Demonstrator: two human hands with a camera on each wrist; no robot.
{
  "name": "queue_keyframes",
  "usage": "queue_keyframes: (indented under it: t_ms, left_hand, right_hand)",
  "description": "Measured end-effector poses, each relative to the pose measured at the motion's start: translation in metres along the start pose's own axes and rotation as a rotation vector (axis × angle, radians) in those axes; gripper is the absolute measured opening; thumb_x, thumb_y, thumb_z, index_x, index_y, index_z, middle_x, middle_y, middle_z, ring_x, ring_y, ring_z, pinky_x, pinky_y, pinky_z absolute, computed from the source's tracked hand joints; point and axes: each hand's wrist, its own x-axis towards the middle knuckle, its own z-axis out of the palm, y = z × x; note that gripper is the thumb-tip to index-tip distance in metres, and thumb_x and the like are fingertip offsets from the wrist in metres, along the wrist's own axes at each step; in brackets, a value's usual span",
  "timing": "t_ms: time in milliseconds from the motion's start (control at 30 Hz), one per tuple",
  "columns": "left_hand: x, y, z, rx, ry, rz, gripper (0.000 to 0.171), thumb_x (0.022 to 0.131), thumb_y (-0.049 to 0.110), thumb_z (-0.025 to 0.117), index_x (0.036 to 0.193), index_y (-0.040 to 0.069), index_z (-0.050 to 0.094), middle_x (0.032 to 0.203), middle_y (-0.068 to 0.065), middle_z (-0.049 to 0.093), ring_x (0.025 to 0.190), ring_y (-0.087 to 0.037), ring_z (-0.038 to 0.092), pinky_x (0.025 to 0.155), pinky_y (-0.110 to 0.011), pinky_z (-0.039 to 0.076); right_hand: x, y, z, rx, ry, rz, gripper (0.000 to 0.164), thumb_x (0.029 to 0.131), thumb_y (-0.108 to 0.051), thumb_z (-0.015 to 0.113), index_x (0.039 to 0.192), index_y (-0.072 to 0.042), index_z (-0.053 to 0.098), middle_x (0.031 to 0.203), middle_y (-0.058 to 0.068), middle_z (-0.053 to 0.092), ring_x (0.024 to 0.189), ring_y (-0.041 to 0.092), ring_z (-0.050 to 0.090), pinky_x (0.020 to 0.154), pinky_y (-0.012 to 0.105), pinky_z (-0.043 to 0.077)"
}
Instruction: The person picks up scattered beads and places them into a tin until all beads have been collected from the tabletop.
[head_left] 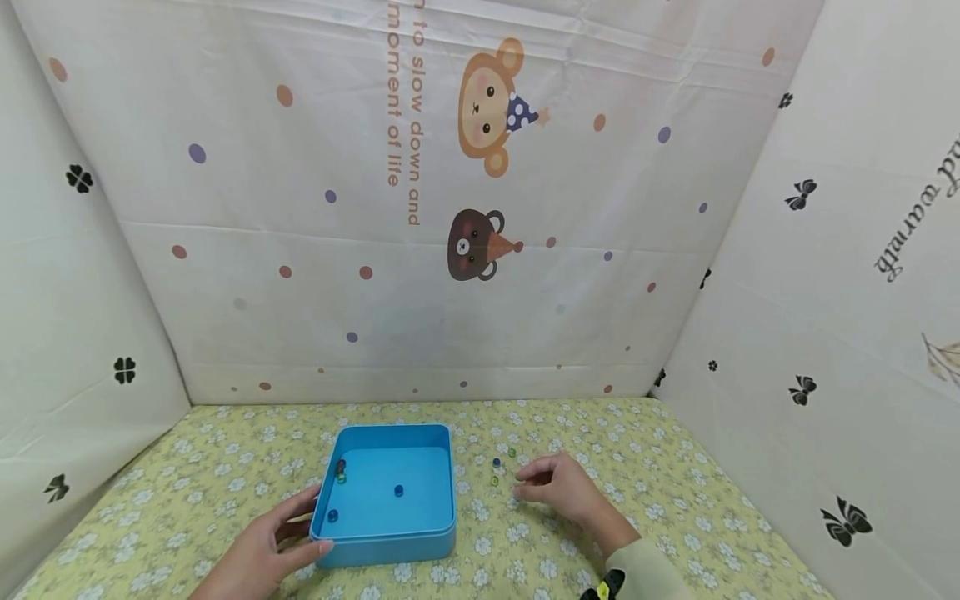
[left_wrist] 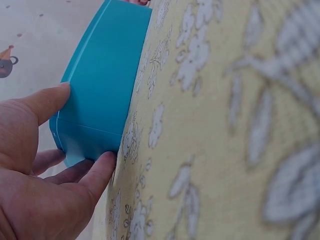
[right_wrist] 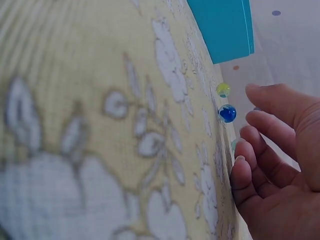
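A blue square box (head_left: 393, 548) stands on the table, its top uncovered. My left hand (head_left: 262, 546) holds it by the near left corner, thumb on the front wall and fingers along the left side. Inside lie several marbles: a blue marble (head_left: 399, 491) in the middle, another blue marble (head_left: 333, 516) near the left wall, and a green marble (head_left: 341, 478) beside dark ones. Right of the box, my right hand (head_left: 564, 490) hovers with bent, parted fingers holding nothing. Close to its fingertips are a blue marble (right_wrist: 227, 113) and a yellow-green marble (right_wrist: 223, 90).
A yellow flowered cloth (head_left: 600, 442) covers the table. Farther back lies a green marble (head_left: 512, 452), and another green marble (head_left: 495, 481) sits nearer. Printed cloth walls (head_left: 420, 317) enclose the table at the back and both sides.
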Motion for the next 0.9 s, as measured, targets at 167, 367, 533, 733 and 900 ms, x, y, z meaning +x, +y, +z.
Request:
queue_keyframes:
  t_ms: [167,367,533,733,900]
  left_hand:
    - [-0.0002,-0.0003,0.0007,-0.003,0.012,-0.008,0.090,0.094,0.031,0.076,0.162,0.001,0.025,0.161,-0.038,0.025,0.133,-0.058,0.048,0.102,-0.045,0.067]
    - [0.0012,0.0004,0.0023,0.002,0.044,-0.026,0.091,0.091,0.032,0.079,0.161,0.003,0.029,0.160,-0.036,0.030,0.132,-0.056,0.051,0.099,-0.043,0.068]
    - [0.0022,0.0008,0.0028,0.012,0.063,-0.033,0.091,0.090,0.032,0.080,0.160,0.002,0.031,0.159,-0.035,0.033,0.131,-0.055,0.053,0.097,-0.042,0.069]
    - [0.0010,0.0008,0.0014,0.004,0.033,-0.023,0.090,0.092,0.032,0.078,0.161,0.002,0.028,0.160,-0.037,0.029,0.132,-0.057,0.051,0.101,-0.044,0.068]
    - [0.0003,0.0005,0.0007,0.001,0.020,-0.020,0.090,0.093,0.032,0.077,0.161,0.001,0.027,0.160,-0.037,0.028,0.133,-0.058,0.049,0.102,-0.045,0.067]
  right_hand:
    - [0.0009,0.0009,0.0002,-0.001,-0.003,0.005,0.026,0.090,-0.017,0.081,0.110,0.000,0.078,0.097,0.006,0.073,0.081,0.016,0.065,0.061,0.024,0.063]
    - [0.0010,0.0022,0.0000,-0.028,-0.017,0.001,0.026,0.087,-0.014,0.084,0.109,-0.002,0.079,0.106,0.009,0.074,0.085,0.016,0.067,0.064,0.021,0.064]
    - [0.0011,0.0035,0.0001,-0.064,-0.021,-0.004,0.023,0.086,-0.015,0.086,0.107,-0.006,0.080,0.108,0.007,0.074,0.087,0.016,0.067,0.065,0.020,0.064]
    - [0.0010,0.0015,0.0003,-0.121,-0.030,-0.024,0.020,0.085,-0.015,0.086,0.103,-0.008,0.081,0.105,0.006,0.074,0.084,0.017,0.067,0.063,0.020,0.064]
    - [0.0008,0.0006,0.0002,-0.132,-0.034,-0.020,0.018,0.085,-0.014,0.086,0.102,-0.008,0.082,0.102,0.005,0.074,0.083,0.016,0.068,0.063,0.021,0.065]
